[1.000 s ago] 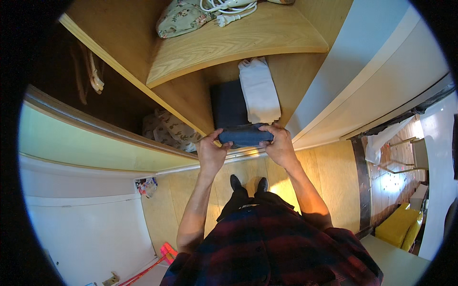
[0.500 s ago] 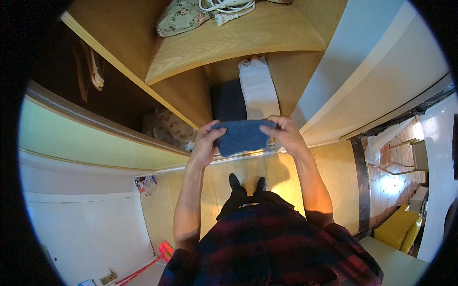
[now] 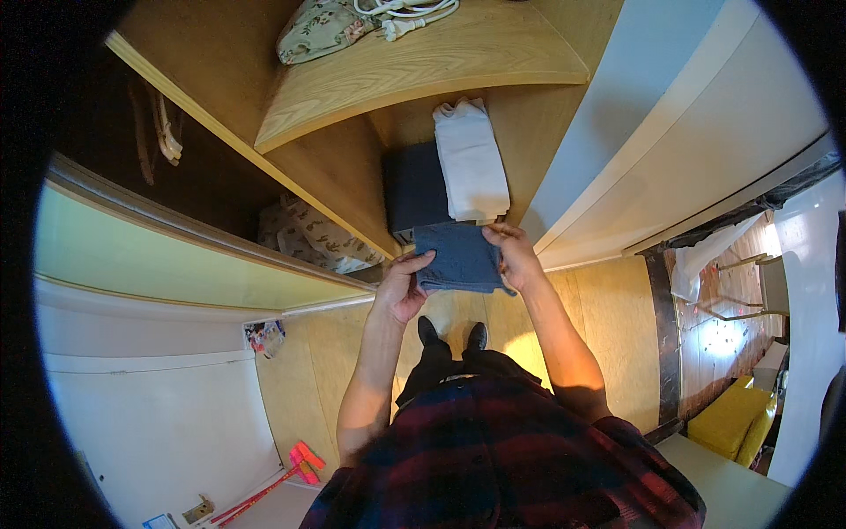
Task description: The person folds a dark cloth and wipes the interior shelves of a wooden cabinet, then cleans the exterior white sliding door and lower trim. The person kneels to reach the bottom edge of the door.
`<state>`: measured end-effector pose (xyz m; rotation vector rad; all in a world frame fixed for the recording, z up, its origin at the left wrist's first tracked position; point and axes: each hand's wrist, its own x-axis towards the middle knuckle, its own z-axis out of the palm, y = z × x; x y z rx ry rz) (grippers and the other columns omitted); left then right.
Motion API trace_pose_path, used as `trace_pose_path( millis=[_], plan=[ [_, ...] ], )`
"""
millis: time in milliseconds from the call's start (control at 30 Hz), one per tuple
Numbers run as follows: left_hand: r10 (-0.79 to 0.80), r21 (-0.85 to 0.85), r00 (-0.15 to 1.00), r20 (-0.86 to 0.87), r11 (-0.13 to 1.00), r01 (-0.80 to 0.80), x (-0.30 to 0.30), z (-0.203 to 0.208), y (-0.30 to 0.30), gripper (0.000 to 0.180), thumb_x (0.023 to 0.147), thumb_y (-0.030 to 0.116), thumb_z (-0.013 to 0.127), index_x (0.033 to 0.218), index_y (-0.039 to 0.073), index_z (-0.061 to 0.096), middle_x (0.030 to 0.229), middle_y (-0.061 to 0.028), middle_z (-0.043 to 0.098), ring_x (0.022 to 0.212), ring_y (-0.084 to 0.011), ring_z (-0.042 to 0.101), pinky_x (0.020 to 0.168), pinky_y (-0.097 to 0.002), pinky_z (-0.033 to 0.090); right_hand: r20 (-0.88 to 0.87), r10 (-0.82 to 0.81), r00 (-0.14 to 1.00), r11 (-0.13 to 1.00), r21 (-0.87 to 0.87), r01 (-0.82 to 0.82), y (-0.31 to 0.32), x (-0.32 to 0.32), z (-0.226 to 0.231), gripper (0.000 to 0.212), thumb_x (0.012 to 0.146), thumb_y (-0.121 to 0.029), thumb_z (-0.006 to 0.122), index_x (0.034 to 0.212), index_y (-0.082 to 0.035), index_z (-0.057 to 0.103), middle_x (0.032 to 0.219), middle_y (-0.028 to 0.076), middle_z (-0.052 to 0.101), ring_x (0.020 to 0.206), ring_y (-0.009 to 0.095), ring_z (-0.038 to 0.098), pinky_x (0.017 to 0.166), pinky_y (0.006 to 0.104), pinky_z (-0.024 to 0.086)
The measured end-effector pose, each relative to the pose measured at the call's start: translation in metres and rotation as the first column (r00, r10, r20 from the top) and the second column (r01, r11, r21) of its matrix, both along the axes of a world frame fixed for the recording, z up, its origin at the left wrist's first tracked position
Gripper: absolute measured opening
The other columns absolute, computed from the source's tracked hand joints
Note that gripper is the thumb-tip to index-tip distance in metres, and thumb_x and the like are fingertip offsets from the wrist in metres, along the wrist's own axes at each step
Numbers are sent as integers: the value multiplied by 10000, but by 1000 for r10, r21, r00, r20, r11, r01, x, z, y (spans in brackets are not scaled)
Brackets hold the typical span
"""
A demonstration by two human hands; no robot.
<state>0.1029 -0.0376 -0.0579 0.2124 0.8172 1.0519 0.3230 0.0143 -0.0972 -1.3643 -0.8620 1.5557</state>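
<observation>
A folded blue-grey cloth point(image 3: 463, 258) is held in front of the lower shelf compartment. My left hand point(image 3: 405, 286) pinches its left edge, thumb on top and fingers beneath. At the opposite edge my right hand point(image 3: 513, 254) is closed on the upper right corner, and a loose bit of the fabric hangs beside it. Just beyond the cloth, inside the compartment, lies a folded white cloth point(image 3: 471, 163). To its left sits a dark, flat-topped item point(image 3: 414, 185), whose kind I cannot make out.
The upper shelf point(image 3: 423, 75) carries a floral fabric bundle point(image 3: 319, 31) and a white cord with a plug point(image 3: 401, 28). At left are a hanger point(image 3: 167, 132), patterned fabric point(image 3: 308, 234) and a pale green sliding door point(image 3: 167, 256). A red-headed broom point(image 3: 304, 460) stands lower left.
My hands have come closer together, the left one shifting right and slightly down. The cloth now looks shorter from side to side and is turned flatter, with more of its face showing.
</observation>
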Motion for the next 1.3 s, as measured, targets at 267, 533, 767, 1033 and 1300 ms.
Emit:
trace_pose_path(
  millis=[267, 533, 767, 1033, 1300],
  plan=[
    [73, 44, 964, -257, 997, -63, 3, -4, -3, 185, 975, 110, 614, 1118, -3, 643, 1003, -105, 706, 833, -219, 699, 727, -349, 601, 596, -53, 802, 471, 723, -506, -62, -24, 66, 463, 786, -180, 813, 1173, 12, 649, 1199, 198, 650, 1094, 367, 648, 956, 414, 510],
    [156, 138, 964, -217, 982, -128, 27, 28, -22, 222, 970, 145, 659, 1148, 14, 637, 985, -46, 694, 835, -118, 651, 694, -252, 547, 437, 42, 899, 655, 667, -355, -65, -40, 29, 298, 781, 28, 751, 1075, 34, 703, 1128, 170, 693, 984, 327, 697, 827, 349, 569],
    [269, 205, 915, -301, 955, -214, 30, 2, -43, 282, 970, 44, 613, 1250, 23, 639, 1074, -45, 697, 937, -145, 654, 851, -312, 531, 446, 3, 895, 673, 661, -332, -70, -59, 11, 244, 833, 61, 710, 1075, 37, 716, 1118, 132, 648, 949, 250, 683, 802, 314, 559],
    [272, 195, 896, -352, 957, -214, -2, -30, -59, 411, 973, 61, 653, 1368, 6, 553, 1163, -68, 675, 1020, -140, 626, 911, -298, 501, 375, 280, 884, 808, 405, -427, -78, -83, -2, 236, 870, 28, 689, 1102, 12, 725, 1074, 128, 665, 939, 226, 659, 776, 306, 526],
    [244, 267, 842, -481, 956, -125, -14, -23, -65, 536, 901, -79, 688, 1381, -45, 451, 1186, -70, 647, 1073, -127, 603, 921, -272, 497, -311, 104, 945, 976, -150, -156, -74, -108, -30, 204, 930, -41, 699, 1122, 22, 730, 1020, 69, 721, 885, 149, 654, 775, 279, 535]
  ],
)
